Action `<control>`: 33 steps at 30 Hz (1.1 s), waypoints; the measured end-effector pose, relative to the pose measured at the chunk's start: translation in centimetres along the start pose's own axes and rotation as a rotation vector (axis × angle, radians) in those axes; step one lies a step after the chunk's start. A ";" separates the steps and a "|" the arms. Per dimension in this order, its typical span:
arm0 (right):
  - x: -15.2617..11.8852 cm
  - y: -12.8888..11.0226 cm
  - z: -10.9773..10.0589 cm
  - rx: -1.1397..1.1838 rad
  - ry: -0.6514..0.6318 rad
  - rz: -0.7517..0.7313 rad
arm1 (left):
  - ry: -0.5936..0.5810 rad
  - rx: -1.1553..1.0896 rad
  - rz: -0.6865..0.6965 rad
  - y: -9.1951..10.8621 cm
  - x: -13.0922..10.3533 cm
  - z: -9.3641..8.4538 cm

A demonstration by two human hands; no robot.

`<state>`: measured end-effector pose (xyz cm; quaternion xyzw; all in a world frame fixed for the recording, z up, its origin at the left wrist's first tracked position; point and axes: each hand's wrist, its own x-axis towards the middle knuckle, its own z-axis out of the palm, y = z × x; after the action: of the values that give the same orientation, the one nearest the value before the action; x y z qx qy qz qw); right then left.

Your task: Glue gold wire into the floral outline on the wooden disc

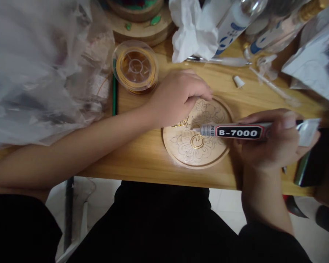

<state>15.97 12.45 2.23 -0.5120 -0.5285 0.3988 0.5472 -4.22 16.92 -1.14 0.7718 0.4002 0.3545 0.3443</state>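
A round wooden plate (205, 160) lies near the table's front edge, with flower outlines drawn on it. Gold wire forms a spiral (197, 141) on one flower, and more gold wire (181, 122) shows at the plate's left. My right hand (274, 140) is closed round a B-7000 glue tube (237, 132), its nozzle pointing left, just over the drawing above the spiral. My left hand (182, 96) rests over the plate's upper left part, fingers curled; whatever they hold, if anything, is hidden.
A spool of gold wire (135, 67) sits behind my left forearm. Plastic bags (44, 73) fill the left side. At the back are crumpled tissue (193, 33), a bottle (233, 27) and a pen (222, 60). A small white cap (238, 81) lies behind the plate.
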 end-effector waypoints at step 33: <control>-1.0 0.1 -0.9 -0.154 -0.235 -0.120 | -0.008 0.118 0.065 0.2 0.0 0.0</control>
<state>16.71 11.34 2.00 -0.4696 -0.6478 0.3807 0.4634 -4.18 16.84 -1.00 0.8048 0.3937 0.3384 0.2879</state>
